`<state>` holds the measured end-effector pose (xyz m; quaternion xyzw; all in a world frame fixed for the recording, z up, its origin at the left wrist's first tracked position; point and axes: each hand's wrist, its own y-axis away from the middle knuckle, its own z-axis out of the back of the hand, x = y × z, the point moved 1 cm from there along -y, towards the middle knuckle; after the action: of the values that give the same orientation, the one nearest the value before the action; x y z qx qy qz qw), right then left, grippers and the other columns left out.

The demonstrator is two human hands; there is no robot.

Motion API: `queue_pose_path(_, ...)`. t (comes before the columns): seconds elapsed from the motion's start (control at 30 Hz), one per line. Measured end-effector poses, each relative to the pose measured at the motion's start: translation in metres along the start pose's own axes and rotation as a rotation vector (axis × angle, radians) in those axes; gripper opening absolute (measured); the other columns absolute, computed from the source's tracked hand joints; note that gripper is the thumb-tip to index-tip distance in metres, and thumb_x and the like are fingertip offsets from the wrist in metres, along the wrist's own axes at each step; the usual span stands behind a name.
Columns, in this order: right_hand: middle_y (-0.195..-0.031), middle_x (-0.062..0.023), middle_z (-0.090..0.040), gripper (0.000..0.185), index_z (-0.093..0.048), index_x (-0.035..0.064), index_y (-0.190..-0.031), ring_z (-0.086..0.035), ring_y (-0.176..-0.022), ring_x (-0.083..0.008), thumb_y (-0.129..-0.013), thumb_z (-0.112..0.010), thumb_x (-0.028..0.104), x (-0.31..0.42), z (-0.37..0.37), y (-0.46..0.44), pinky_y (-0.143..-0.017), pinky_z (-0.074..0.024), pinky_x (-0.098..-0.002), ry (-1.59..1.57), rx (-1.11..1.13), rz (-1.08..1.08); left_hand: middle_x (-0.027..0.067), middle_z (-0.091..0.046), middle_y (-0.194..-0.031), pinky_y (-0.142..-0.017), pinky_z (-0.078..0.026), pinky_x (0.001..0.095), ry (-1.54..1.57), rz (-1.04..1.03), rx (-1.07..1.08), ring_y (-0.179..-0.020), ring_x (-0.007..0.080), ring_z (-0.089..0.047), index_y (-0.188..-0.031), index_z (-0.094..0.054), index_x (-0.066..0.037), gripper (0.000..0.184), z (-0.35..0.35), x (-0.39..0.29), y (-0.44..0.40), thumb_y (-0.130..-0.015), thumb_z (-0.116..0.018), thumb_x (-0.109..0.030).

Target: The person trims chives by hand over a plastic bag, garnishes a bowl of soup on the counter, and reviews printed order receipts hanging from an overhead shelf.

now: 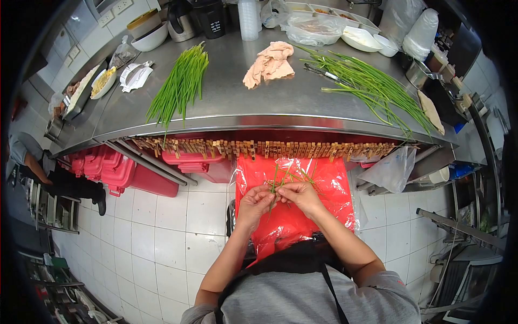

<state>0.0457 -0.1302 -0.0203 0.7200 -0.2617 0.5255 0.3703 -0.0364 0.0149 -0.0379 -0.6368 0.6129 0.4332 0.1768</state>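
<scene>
My left hand (pixel 256 204) and my right hand (pixel 300 196) meet over a red plastic bag (pixel 329 216), both pinching thin green stalks (pixel 275 178). Fingers on each hand are closed around the stalks, which stick up between them. Loose green bits lie on the red plastic behind my hands. On the steel counter (pixel 226 102), a green bundle (pixel 182 81) lies left of centre and a larger, spread-out pile (pixel 372 81) lies at the right. A dark, slim tool (pixel 330 75) rests on that pile. Between the two is a crumpled pinkish cloth (pixel 270 63).
Wooden clothespins (pixel 270 149) line the counter's front edge. Bowls (pixel 151 38), stacked cups (pixel 249 20) and bagged food (pixel 313 28) stand along the back. Pink bins (pixel 145 175) sit below at left. Another person (pixel 38 167) is at the far left.
</scene>
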Motion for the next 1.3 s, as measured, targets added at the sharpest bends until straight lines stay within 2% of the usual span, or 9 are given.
queue_pose_path(0.17, -0.075, -0.0033, -0.064, 0.013, -0.067, 0.0005, -0.088, -0.056, -0.066, -0.0062, -0.082, -0.064, 0.012, 0.001, -0.009, 0.001, -0.060, -0.0451, -0.0207, 0.029, -0.009, 0.068, 0.0096, -0.063, -0.093, -0.074, -0.054, 0.0289, -0.094, -0.035, 0.024, -0.083, 0.0203, -0.064, -0.109, -0.050, -0.003, 0.028, -0.005, -0.007, 0.000, -0.083, -0.060, -0.002)
queue_pose_path(0.27, -0.073, -0.0033, -0.063, 0.013, -0.066, -0.0008, -0.085, -0.056, -0.067, -0.0064, -0.082, -0.065, 0.012, 0.015, -0.012, 0.005, -0.060, -0.0446, -0.0206, -0.096, 0.032, -0.038, 0.0103, -0.063, -0.092, -0.073, -0.054, 0.0283, -0.128, -0.080, 0.049, -0.081, 0.0203, -0.064, -0.108, -0.050, -0.001, 0.028, -0.008, -0.009, 0.000, -0.083, -0.061, -0.001)
queue_pose_path(0.57, -0.063, 0.0008, -0.058, 0.015, -0.065, 0.0004, -0.073, -0.047, -0.055, -0.0043, -0.080, -0.067, 0.013, 0.015, -0.002, -0.004, -0.051, -0.0366, -0.0198, 0.059, -0.075, 0.140, 0.0112, -0.064, -0.089, -0.071, -0.053, 0.0259, -0.165, -0.051, 0.094, -0.082, 0.0204, -0.065, -0.110, -0.053, 0.002, 0.030, -0.007, -0.014, 0.002, -0.082, -0.061, 0.001)
queue_pose_path(0.87, -0.062, 0.0008, -0.052, 0.018, -0.063, -0.0008, -0.067, -0.044, -0.055, -0.0052, -0.080, -0.068, 0.012, 0.027, 0.004, 0.000, -0.050, -0.0337, -0.0217, 0.055, -0.135, 0.176, 0.0121, -0.064, -0.090, -0.070, -0.052, 0.0232, -0.234, -0.016, 0.048, -0.083, 0.0186, -0.064, -0.107, -0.054, 0.004, 0.028, 0.000, -0.018, 0.003, -0.081, -0.062, 0.000)
queue_pose_path(0.97, -0.063, 0.0006, -0.049, 0.019, -0.062, -0.0018, -0.066, -0.042, -0.056, -0.0057, -0.079, -0.068, 0.011, 0.028, 0.002, 0.000, -0.050, -0.0326, -0.0226, 0.087, -0.152, 0.227, 0.0115, -0.065, -0.090, -0.073, -0.053, 0.0292, -0.213, -0.011, 0.019, -0.083, 0.0217, -0.065, -0.104, -0.056, 0.000, 0.023, 0.001, -0.015, 0.001, -0.081, -0.062, -0.002)
queue_pose_path(1.07, -0.062, 0.0010, -0.048, 0.018, -0.062, -0.0014, -0.065, -0.042, -0.057, -0.0060, -0.078, -0.068, 0.010, 0.028, -0.002, 0.003, -0.051, -0.0327, -0.0227, 0.196, -0.187, 0.364, 0.0112, -0.065, -0.092, -0.078, -0.053, 0.0346, 0.066, 0.062, -0.065, -0.088, 0.0230, -0.064, -0.100, -0.057, -0.002, 0.018, 0.002, -0.010, -0.002, -0.083, -0.060, -0.003)
queue_pose_path(1.17, -0.064, 0.0010, -0.049, 0.017, -0.062, -0.0012, -0.066, -0.043, -0.058, -0.0057, -0.078, -0.068, 0.008, 0.036, -0.007, 0.009, -0.052, -0.0331, -0.0220, 0.118, -0.198, 0.338, 0.0113, -0.064, -0.094, -0.081, -0.051, 0.0386, 0.251, 0.083, -0.139, -0.094, 0.0230, -0.062, -0.098, -0.057, -0.004, 0.014, 0.015, 0.001, -0.012, -0.084, -0.059, -0.005)
queue_pose_path(1.27, -0.066, 0.0011, -0.049, 0.016, -0.062, -0.0008, -0.066, -0.043, -0.058, -0.0051, -0.078, -0.068, 0.008, 0.053, -0.006, 0.012, -0.051, -0.0333, -0.0214, -0.014, -0.200, 0.297, 0.0109, -0.064, -0.094, -0.082, -0.050, 0.0358, 0.118, 0.089, -0.150, -0.096, 0.0216, -0.061, -0.103, -0.056, -0.002, 0.018, 0.013, 0.001, -0.007, -0.085, -0.058, -0.006)
queue_pose_path(1.3, -0.066, 0.0012, -0.049, 0.016, -0.062, -0.0007, -0.066, -0.043, -0.058, -0.0049, -0.078, -0.068, 0.007, 0.053, -0.004, 0.011, -0.051, -0.0332, -0.0212, 0.001, -0.213, 0.312, 0.0108, -0.065, -0.094, -0.083, -0.049, 0.0339, 0.080, 0.104, -0.085, -0.094, 0.0208, -0.061, -0.104, -0.057, -0.002, 0.019, 0.009, -0.001, -0.005, -0.086, -0.058, -0.007)
